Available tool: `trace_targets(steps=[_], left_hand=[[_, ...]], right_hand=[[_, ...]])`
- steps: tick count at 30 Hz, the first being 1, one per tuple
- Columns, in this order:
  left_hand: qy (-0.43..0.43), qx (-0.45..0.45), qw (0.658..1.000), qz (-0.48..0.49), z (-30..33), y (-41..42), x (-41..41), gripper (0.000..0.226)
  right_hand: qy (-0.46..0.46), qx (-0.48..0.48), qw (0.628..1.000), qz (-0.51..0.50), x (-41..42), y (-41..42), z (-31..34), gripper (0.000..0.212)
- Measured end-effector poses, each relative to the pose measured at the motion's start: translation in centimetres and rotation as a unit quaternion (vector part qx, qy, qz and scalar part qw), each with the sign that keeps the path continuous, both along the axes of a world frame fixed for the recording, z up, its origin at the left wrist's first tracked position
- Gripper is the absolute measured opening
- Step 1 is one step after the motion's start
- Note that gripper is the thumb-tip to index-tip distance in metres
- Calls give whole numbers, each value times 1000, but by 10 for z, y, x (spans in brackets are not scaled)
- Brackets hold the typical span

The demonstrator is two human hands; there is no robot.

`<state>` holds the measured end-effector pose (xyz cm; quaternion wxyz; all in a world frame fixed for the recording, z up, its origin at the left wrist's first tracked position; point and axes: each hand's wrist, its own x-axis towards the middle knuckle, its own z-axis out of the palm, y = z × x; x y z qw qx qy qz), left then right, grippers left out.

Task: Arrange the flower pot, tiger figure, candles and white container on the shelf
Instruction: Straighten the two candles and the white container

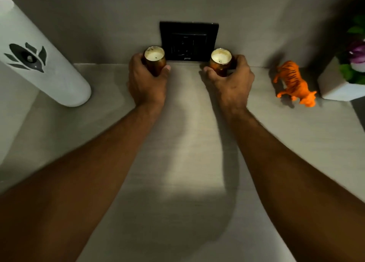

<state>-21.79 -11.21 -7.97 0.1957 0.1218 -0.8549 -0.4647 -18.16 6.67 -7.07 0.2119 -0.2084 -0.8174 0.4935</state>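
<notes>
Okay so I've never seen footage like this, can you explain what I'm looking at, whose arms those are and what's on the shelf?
There is no machine here. The one picture comes from a camera worn on a person's head, looking down along their bare arms. The left hand grips one candle and the right hand grips the other candle, both near a black wall socket. On the shelf a white container stands far left; an orange tiger figure and a flower pot sit right.

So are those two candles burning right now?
No, unlit. The left candle and right candle show pale wax tops with no flame. Each hand's fingers wrap one.
</notes>
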Motion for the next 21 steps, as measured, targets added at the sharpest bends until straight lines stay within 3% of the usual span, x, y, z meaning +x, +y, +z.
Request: trace_targets(steps=[7, 10, 13, 15, 17, 19, 21], left_hand=[[4, -14, 1000, 13, -1, 2, -4, 70], [29, 15, 999, 7, 3, 0, 8, 87], [82, 45, 995, 43, 4, -25, 43, 84], [115, 36, 985, 122, 0, -57, 68, 80], [143, 22, 965, 220, -1, -97, 77, 86], [135, 23, 951, 277, 6, -124, 69, 99], [125, 24, 956, 265, 14, -136, 54, 109]], right_hand=[[-8, -9, 1000, -17, -5, -4, 1, 69], [-6, 52, 998, -46, 11, -7, 3, 89], [17, 146, 989, -7, 46, -43, -3, 74], [-15, 270, 951, 152, 63, -83, -8, 68], [-76, 368, 871, 317, 65, -119, -10, 75], [-156, 397, 826, 369, 54, -137, -9, 82], [-202, 405, 813, 366, 43, -142, -12, 86]])
